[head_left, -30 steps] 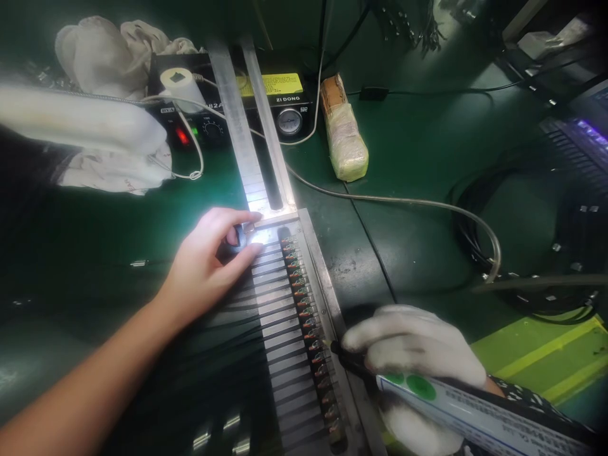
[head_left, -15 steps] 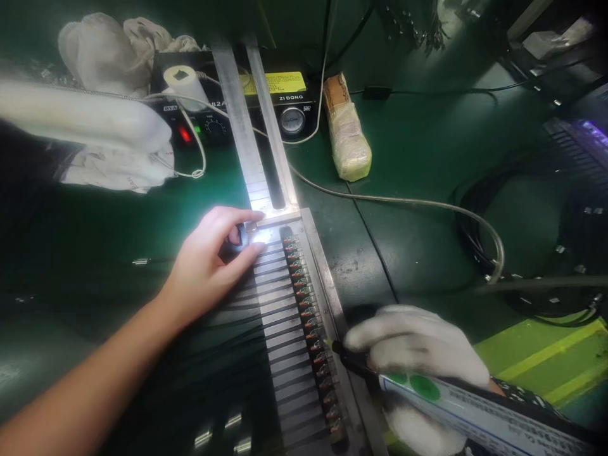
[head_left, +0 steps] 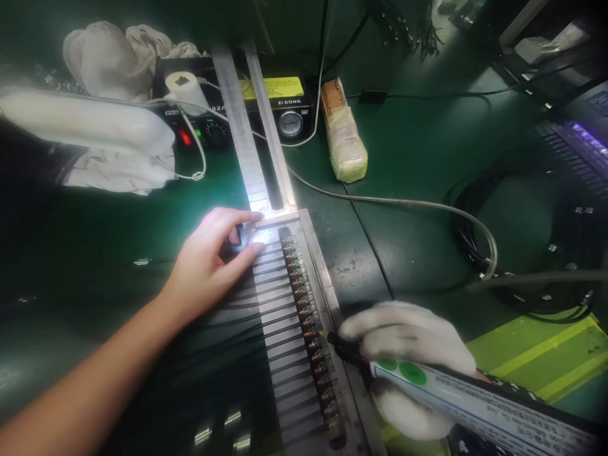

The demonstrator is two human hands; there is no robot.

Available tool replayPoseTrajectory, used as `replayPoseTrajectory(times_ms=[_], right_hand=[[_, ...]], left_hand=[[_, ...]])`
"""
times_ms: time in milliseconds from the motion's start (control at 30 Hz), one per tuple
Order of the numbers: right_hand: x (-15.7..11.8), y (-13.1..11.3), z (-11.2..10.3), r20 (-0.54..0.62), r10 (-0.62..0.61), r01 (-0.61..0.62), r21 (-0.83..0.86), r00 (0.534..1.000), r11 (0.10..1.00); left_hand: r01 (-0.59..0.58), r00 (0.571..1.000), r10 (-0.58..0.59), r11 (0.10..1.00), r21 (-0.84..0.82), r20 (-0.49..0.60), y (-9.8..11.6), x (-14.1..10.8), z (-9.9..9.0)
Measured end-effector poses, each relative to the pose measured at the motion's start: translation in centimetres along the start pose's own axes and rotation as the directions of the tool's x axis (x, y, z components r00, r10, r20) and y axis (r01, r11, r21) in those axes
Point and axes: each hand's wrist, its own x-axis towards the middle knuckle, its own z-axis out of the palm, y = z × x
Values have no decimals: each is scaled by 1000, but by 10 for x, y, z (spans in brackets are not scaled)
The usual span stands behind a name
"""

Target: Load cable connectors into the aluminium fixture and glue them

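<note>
1. Thumb and forefinger of the bare left hand (head_left: 204, 253) stood spread apart, their tips on the upper end of a long, silver, slotted metal fixture (head_left: 325, 285). The other fingers curled at its left edge; whether they gripped it could not be told.
2. This fixture lay on the dark green tabletop (head_left: 403, 253), running away from the person. Thin black cables (head_left: 285, 342) crossed its plate side by side, and a row of small connectors with orange and green wires (head_left: 306, 310) filled its dark channel.
3. In a white glove, the right hand (head_left: 422, 335) had its fingers closed around a white-labelled tube with round green stickers (head_left: 475, 405). The tube slanted, its black nozzle (head_left: 346, 351) pointing at the connectors; contact between tip and connectors was too small to make out.
4. Beyond the fixture's joint sat a black control box with a yellow label (head_left: 292, 107), a red light and a round gauge. A white plastic cylinder (head_left: 190, 95) stood by its left part.
5. Right of the box lay a brown block wrapped in clear film (head_left: 346, 142). Nearer, a grey flexible hose (head_left: 418, 202) curved across the tabletop, and a yellow-green sheet (head_left: 541, 354) lay beyond the gloved hand.
</note>
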Motion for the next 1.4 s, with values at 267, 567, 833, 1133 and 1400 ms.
replayPoseTrajectory(times_ms=[267,567,833,1133,1400], right_hand=[[-8,-11,-6,-43,-28,26,-50,999,998],[-16,-16,6,-58,80,-83,-50,995,995],[-14,-14,3,-40,53,-54,-27,998,998],[-14,-15,2,-28,29,-30,-20,999,999],[-15,-14,4,-35,40,-41,-24,999,999]], left_hand=[[-7,1000,7,1000,4,1,-3,-2,-1],[-4,1000,4,1000,8,-7,-2,-2,0],[-6,1000,6,1000,23,-4,-2,-1,1],[4,1000,-4,1000,13,2,1,-1,0],[0,1000,0,1000,14,2,0,-1,-1]])
